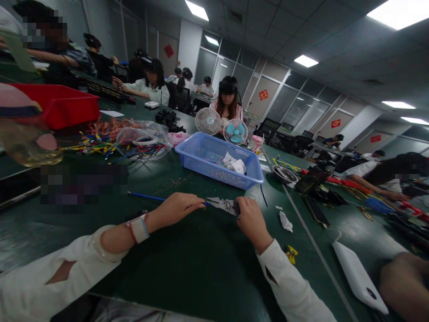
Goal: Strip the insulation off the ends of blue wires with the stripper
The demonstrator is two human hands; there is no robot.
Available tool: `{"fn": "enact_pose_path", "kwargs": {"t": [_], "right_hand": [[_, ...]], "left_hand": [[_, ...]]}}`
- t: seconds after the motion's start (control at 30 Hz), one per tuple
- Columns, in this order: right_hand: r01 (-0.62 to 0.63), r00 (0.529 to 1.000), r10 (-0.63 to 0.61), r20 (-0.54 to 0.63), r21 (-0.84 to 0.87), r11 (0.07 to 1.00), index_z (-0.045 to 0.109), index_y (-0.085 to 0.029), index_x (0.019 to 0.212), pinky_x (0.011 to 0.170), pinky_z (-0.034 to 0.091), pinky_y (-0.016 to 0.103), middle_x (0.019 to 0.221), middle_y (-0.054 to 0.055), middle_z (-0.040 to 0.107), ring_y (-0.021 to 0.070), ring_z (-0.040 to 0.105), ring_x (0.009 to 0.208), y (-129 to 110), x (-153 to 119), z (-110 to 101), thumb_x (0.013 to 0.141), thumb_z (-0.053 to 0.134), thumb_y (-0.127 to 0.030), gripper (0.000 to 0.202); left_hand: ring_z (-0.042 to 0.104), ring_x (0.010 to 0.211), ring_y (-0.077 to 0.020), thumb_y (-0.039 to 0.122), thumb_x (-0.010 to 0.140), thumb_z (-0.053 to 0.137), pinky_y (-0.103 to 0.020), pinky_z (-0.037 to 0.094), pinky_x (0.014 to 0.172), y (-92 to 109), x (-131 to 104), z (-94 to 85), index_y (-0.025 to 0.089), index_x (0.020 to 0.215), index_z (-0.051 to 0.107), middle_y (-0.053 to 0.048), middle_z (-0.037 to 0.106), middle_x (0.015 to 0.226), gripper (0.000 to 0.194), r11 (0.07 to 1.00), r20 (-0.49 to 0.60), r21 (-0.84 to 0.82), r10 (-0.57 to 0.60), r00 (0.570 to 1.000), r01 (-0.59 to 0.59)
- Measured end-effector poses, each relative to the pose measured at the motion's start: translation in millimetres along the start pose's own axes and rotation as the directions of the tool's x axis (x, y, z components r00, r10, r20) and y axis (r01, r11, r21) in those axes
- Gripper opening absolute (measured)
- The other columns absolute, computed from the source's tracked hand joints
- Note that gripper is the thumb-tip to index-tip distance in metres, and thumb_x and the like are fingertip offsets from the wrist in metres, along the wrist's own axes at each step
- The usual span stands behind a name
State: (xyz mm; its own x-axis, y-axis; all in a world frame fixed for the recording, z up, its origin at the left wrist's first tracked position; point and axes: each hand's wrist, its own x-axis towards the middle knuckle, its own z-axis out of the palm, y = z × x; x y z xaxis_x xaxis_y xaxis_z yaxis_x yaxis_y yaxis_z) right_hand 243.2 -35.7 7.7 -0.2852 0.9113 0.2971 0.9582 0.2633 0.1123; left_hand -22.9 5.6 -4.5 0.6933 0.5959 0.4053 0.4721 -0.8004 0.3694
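My left hand (177, 209) pinches a blue wire (147, 196) close to one end, and the rest of it runs out to the left above the green table. In my right hand (253, 221) is a pair of wire strippers (223, 204), its handles mostly hidden by the fingers. The metal jaws point left and meet the wire's end by my left fingertips. Whether the jaws have closed on the wire, I cannot tell. Just beyond both hands stands a blue plastic basket (217, 172) with crumpled white tissue (234, 163) inside.
A pile of coloured wires (100, 141) and a clear plastic bag (144, 138) lie back left, near a red bin (67, 105). Small fans (235, 132) stand behind the basket. To the right are a white power bank-like device (358, 275), crumpled tissue (286, 222) and yellow pieces (291, 254).
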Motion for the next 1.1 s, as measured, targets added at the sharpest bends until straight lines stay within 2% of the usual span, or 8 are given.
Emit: {"fn": "enact_pose_path", "kwargs": {"t": [0.27, 0.43, 0.57, 0.7, 0.83, 0.9, 1.0, 1.1], "right_hand": [[-0.029, 0.999, 0.031, 0.032, -0.037, 0.999, 0.054, -0.016, 0.093, 0.077, 0.036, 0.031, 0.092, 0.008, 0.061, 0.0221, 0.053, 0.087, -1.2, 0.4, -0.1, 0.073, 0.047, -0.002, 0.026], [-0.020, 1.000, 0.020, -0.003, -0.030, 0.999, 0.055, -0.017, 0.094, 0.076, 0.037, 0.031, 0.091, 0.008, 0.062, 0.0217, 0.054, 0.085, 1.3, 0.6, 3.9, 0.074, 0.047, -0.002, 0.026], [-0.006, 0.992, 0.008, -0.128, 0.016, 1.000, 0.055, -0.015, 0.104, 0.081, 0.039, 0.031, 0.096, 0.009, 0.061, 0.0218, 0.053, 0.090, 5.8, 0.9, 6.0, 0.071, 0.048, 0.001, 0.038], [0.004, 0.950, -0.011, -0.312, -0.025, 1.000, 0.060, -0.015, 0.099, 0.087, 0.038, 0.035, 0.101, 0.010, 0.061, 0.0242, 0.049, 0.097, 10.9, -1.1, 1.5, 0.071, 0.051, -0.001, 0.032], [0.017, 0.926, -0.050, -0.374, -0.090, 0.996, 0.063, -0.019, 0.102, 0.080, 0.039, 0.035, 0.099, 0.007, 0.063, 0.0233, 0.051, 0.089, 15.2, -4.6, -3.7, 0.075, 0.052, -0.004, 0.033], [0.019, 0.926, -0.044, -0.376, -0.070, 0.997, 0.064, -0.019, 0.105, 0.074, 0.039, 0.031, 0.101, 0.006, 0.064, 0.0201, 0.054, 0.083, 16.8, -6.0, -4.1, 0.075, 0.049, -0.001, 0.038], [0.004, 0.928, -0.011, -0.372, -0.022, 1.000, 0.064, -0.019, 0.106, 0.064, 0.039, 0.027, 0.105, 0.005, 0.064, 0.0155, 0.056, 0.074, 17.7, -7.9, -3.1, 0.073, 0.046, 0.002, 0.043], [0.001, 0.936, -0.005, -0.352, -0.013, 1.000, 0.065, -0.020, 0.108, 0.063, 0.039, 0.025, 0.108, 0.005, 0.065, 0.0136, 0.058, 0.071, 17.3, -9.5, -3.5, 0.073, 0.045, 0.002, 0.046]], "left_hand": [[0.066, 0.083, -0.0176, 0.032, 0.099, 0.042, -0.025, 0.045, 0.074, -1.3, 0.7, 0.2, 0.016, 0.107, 0.069, -0.005, 0.071, 0.093, 0.032, 0.998, 0.010, -0.051, -0.022, 1.000, 0.023], [0.066, 0.086, -0.0193, 0.031, 0.099, 0.042, -0.026, 0.046, 0.075, 1.8, 1.8, -1.9, 0.016, 0.106, 0.069, -0.007, 0.072, 0.097, 0.032, 0.997, 0.050, -0.062, -0.052, 0.997, 0.055], [0.065, 0.092, -0.0194, 0.033, 0.098, 0.042, -0.026, 0.045, 0.080, 4.9, 3.0, -4.3, 0.017, 0.109, 0.068, -0.006, 0.071, 0.103, 0.032, 0.992, 0.082, -0.087, -0.089, 0.993, 0.096], [0.063, 0.098, -0.0199, 0.035, 0.098, 0.041, -0.026, 0.044, 0.084, 9.7, 5.0, -8.8, 0.020, 0.113, 0.066, -0.005, 0.070, 0.110, 0.033, 0.978, 0.130, -0.153, -0.120, 0.984, 0.139], [0.063, 0.081, -0.0180, 0.038, 0.098, 0.037, -0.026, 0.044, 0.075, 15.3, 7.4, -17.5, 0.019, 0.108, 0.065, -0.003, 0.070, 0.090, 0.035, 0.941, 0.228, -0.260, -0.160, 0.960, 0.219], [0.060, 0.071, -0.0159, 0.039, 0.099, 0.034, -0.025, 0.043, 0.069, 16.1, 8.2, -21.3, 0.019, 0.113, 0.060, -0.001, 0.066, 0.078, 0.036, 0.900, 0.278, -0.334, -0.190, 0.942, 0.280], [0.055, 0.060, -0.0130, 0.042, 0.098, 0.032, -0.023, 0.043, 0.058, 14.2, 8.7, -24.1, 0.019, 0.123, 0.050, 0.000, 0.065, 0.078, 0.039, 0.811, 0.366, -0.449, -0.216, 0.905, 0.375], [0.050, 0.054, -0.0113, 0.047, 0.096, 0.034, -0.021, 0.039, 0.050, 12.3, 9.2, -24.8, 0.017, 0.118, 0.056, -0.002, 0.064, 0.079, 0.043, 0.756, 0.437, -0.513, -0.178, 0.882, 0.407]]}}
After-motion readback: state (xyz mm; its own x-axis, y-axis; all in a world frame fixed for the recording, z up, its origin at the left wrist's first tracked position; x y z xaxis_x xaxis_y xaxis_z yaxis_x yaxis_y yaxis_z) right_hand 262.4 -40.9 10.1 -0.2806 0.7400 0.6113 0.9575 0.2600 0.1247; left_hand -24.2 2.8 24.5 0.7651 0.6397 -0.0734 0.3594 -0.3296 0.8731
